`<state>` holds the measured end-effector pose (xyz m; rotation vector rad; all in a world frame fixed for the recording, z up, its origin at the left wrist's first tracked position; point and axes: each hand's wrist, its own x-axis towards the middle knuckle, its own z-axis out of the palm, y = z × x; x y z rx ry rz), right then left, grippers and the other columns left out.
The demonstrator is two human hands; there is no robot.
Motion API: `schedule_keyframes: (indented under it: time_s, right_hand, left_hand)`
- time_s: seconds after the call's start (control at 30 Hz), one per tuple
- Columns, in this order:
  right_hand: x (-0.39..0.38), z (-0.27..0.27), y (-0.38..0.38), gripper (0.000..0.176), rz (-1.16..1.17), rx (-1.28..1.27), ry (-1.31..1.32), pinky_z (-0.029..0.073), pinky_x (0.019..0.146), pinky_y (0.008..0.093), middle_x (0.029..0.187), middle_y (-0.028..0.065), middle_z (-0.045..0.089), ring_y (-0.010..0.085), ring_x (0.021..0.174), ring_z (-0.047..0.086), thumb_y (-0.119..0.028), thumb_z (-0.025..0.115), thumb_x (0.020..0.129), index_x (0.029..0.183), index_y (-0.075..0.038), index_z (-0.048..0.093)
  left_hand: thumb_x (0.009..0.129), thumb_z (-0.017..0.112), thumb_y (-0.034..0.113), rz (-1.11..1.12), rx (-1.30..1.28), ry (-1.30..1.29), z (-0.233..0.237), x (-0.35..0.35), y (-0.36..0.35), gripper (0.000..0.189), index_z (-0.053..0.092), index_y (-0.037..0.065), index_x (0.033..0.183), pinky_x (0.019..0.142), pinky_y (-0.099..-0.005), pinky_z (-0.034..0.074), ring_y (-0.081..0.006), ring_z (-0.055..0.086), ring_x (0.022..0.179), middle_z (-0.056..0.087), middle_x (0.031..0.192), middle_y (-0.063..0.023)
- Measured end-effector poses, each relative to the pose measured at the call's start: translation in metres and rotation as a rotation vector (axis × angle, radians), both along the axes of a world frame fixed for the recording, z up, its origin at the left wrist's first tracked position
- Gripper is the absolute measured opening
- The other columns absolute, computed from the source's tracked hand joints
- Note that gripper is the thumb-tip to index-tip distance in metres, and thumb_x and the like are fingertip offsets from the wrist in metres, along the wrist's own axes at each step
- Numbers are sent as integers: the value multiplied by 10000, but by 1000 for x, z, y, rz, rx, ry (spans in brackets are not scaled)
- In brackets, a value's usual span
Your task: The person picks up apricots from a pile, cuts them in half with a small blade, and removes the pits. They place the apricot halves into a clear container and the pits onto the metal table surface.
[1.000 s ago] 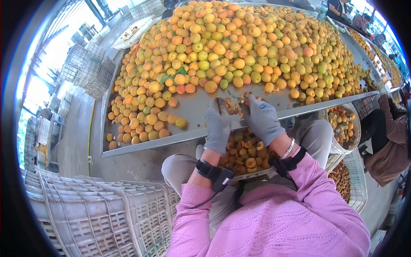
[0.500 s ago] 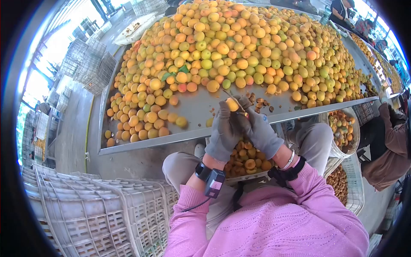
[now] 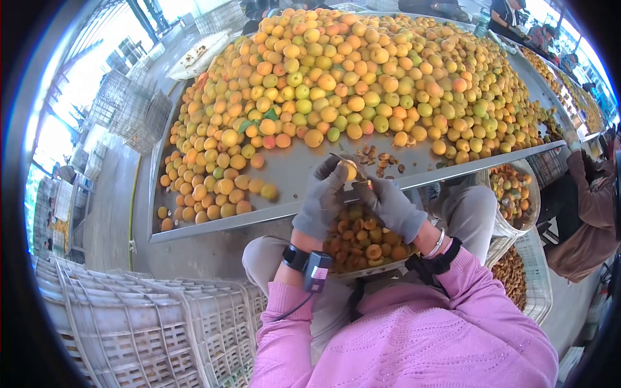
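My left hand (image 3: 323, 200), in a grey glove, has its fingers wrapped round an apricot (image 3: 350, 171) above the table's front edge. Close on its right, my gloved right hand (image 3: 391, 204) is closed on a small knife, whose thin blade (image 3: 340, 157) points up and left beside the fruit. Below both hands, a container of halved apricots (image 3: 373, 251) sits between my knees. A big heap of whole apricots (image 3: 362, 84) lies on the metal table (image 3: 291, 168), with pits and scraps (image 3: 381, 158) near the hands.
White plastic crates (image 3: 155, 317) stand at the lower left. To the right are a bucket of apricot pieces (image 3: 515, 194) and a crate of brown pits (image 3: 511, 278). A person in brown (image 3: 592, 220) sits at the far right. The table's raised metal rim (image 3: 259, 215) runs before me.
Both hands have come slightly apart, my left hand shifting left and down with the apricot. The knife blade shows more clearly, and the view has moved slightly.
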<state>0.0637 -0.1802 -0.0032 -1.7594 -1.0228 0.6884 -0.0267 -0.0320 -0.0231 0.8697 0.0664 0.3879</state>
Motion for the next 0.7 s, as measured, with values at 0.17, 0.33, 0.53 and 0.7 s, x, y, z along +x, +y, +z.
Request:
schedule_keyframes:
  time_s: [0.17,0.33,0.53,0.7]
  right_hand:
    - [-9,-6,-10,364,33,222,340,491,783,288,917,30,661,77,868,548,-287,535,1002,1154,40,588]
    - [-15,-4,-23,384,-18,394,497,474,833,264,960,22,655,70,920,538,-320,540,999,1148,29,599]
    - [3,15,-66,390,142,203,209,482,750,247,943,11,655,44,880,539,-348,550,986,1152,0,609]
    - [-3,16,-81,365,43,265,535,478,721,255,942,-4,650,48,859,534,-320,556,984,1137,5,614]
  left_hand:
    - [924,632,369,-47,218,57,17,1,-9,459,570,-14,1170,769,-358,554,-224,632,932,641,1018,-107]
    - [864,705,359,188,-117,-66,33,4,-65,458,631,-24,1104,830,-351,532,-220,639,911,656,992,-105]
    - [874,706,215,-250,423,-38,71,-1,-28,392,611,-50,1146,834,-301,521,-179,656,897,689,958,-106]
    - [813,767,307,-278,546,177,100,12,-49,479,601,-57,1077,858,-291,486,-181,627,902,668,945,-108]
